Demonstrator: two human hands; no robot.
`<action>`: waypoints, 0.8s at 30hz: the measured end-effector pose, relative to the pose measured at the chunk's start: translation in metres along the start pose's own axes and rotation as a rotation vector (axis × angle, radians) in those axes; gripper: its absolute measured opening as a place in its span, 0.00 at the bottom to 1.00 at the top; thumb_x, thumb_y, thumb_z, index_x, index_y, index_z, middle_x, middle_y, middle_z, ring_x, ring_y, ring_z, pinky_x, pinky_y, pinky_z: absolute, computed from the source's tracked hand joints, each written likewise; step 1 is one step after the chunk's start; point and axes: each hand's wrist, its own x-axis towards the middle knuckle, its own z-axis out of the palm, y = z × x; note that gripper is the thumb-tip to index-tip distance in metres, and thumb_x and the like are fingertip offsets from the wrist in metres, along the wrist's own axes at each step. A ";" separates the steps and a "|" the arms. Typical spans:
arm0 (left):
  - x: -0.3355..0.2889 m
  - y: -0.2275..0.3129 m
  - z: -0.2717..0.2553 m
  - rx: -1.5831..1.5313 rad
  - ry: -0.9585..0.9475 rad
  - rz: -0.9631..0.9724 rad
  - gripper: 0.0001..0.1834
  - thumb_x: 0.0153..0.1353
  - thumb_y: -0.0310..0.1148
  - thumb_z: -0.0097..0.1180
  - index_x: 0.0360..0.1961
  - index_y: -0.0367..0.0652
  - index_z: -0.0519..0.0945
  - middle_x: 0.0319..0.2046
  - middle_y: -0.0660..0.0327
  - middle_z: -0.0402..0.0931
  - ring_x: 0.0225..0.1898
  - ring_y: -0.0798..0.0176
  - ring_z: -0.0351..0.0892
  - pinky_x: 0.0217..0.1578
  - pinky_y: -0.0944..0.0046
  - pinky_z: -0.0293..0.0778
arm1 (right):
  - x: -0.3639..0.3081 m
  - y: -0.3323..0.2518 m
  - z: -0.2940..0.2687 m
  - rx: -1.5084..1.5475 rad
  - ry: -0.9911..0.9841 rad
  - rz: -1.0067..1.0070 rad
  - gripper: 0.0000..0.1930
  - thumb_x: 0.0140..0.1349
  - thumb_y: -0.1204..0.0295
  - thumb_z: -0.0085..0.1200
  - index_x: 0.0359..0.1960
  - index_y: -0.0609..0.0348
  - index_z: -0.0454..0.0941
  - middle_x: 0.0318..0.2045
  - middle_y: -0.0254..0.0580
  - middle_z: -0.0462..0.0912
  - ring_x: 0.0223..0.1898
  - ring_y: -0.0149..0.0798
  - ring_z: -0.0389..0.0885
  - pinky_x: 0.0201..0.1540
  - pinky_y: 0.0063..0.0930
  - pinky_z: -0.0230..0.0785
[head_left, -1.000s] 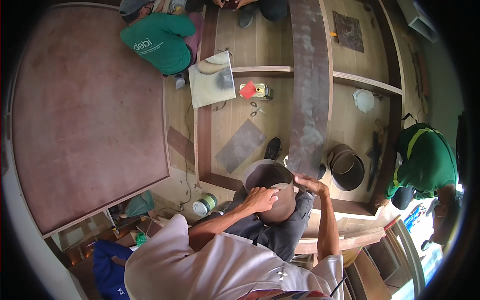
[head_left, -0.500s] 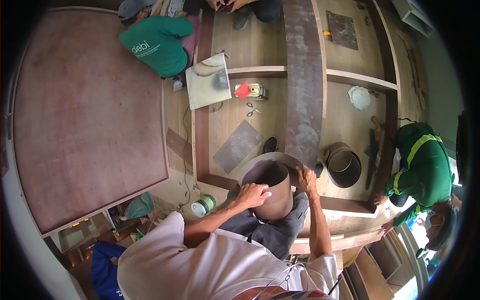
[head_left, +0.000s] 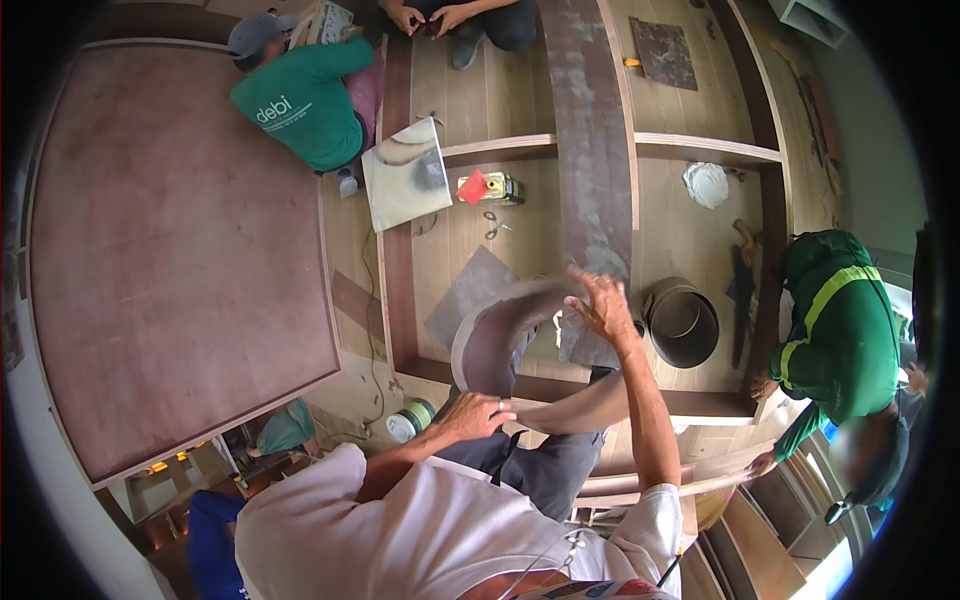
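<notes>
A wide, flexible brown strip (head_left: 482, 358), like laminate sheet, stands on edge in a loose loop over my lap, partly smeared by motion. My left hand (head_left: 474, 416) is closed on its near edge. My right hand (head_left: 606, 308) is raised at the far right of the loop, fingers stretched and apart; whether it touches the strip is unclear. Just right of that hand, a second brown coil (head_left: 684, 324) stands rolled up inside the wooden frame (head_left: 708, 148). Beyond my hands, a long dark scuffed panel (head_left: 592, 130) lies across the frame.
A yellow can (head_left: 505, 190) with a red piece on it, scissors (head_left: 493, 226) and a dark sheet (head_left: 468, 292) lie ahead. A handsaw (head_left: 741, 300) rests at right. Co-workers in green (head_left: 300, 105) (head_left: 840, 330) crouch at both sides. A large brown panel (head_left: 180, 240) fills the left.
The tightly rolled strip has sprung out into a wider loop. My right hand has risen and spread its fingers; my left hand has shifted slightly left and nearer.
</notes>
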 end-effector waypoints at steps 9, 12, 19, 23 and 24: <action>0.043 0.021 -0.044 -0.154 0.419 0.174 0.08 0.59 0.33 0.62 0.28 0.41 0.80 0.23 0.54 0.78 0.27 0.48 0.80 0.29 0.53 0.74 | -0.099 -0.109 -0.232 0.295 0.796 0.063 0.29 0.61 0.73 0.51 0.66 0.65 0.66 0.64 0.55 0.70 0.65 0.49 0.68 0.70 0.40 0.54; 0.047 0.038 -0.078 -0.299 0.507 0.078 0.12 0.64 0.35 0.60 0.28 0.39 0.76 0.25 0.50 0.77 0.26 0.45 0.78 0.25 0.56 0.71 | -0.107 -0.132 -0.235 -0.078 0.644 -0.046 0.35 0.60 0.62 0.61 0.67 0.63 0.65 0.65 0.56 0.68 0.67 0.51 0.65 0.70 0.43 0.54; -0.001 0.100 -0.115 -0.878 0.454 0.070 0.14 0.68 0.37 0.58 0.45 0.36 0.81 0.38 0.64 0.84 0.38 0.73 0.76 0.42 0.68 0.73 | -0.048 -0.231 -0.228 -0.528 0.359 -0.218 0.39 0.57 0.40 0.56 0.65 0.50 0.70 0.68 0.47 0.65 0.71 0.52 0.58 0.73 0.53 0.41; -0.057 0.130 -0.130 -1.141 0.259 0.020 0.16 0.69 0.34 0.56 0.53 0.35 0.78 0.45 0.65 0.81 0.46 0.73 0.75 0.47 0.69 0.72 | -0.040 -0.243 -0.221 -0.323 0.159 -0.291 0.37 0.58 0.40 0.54 0.62 0.51 0.73 0.60 0.46 0.73 0.63 0.54 0.68 0.69 0.50 0.51; -0.072 0.121 -0.126 -1.173 0.172 -0.043 0.17 0.69 0.34 0.56 0.54 0.36 0.78 0.44 0.65 0.81 0.45 0.72 0.76 0.48 0.69 0.72 | -0.044 -0.242 -0.209 -0.251 0.063 -0.248 0.36 0.60 0.40 0.52 0.62 0.53 0.73 0.60 0.48 0.74 0.61 0.55 0.69 0.66 0.49 0.55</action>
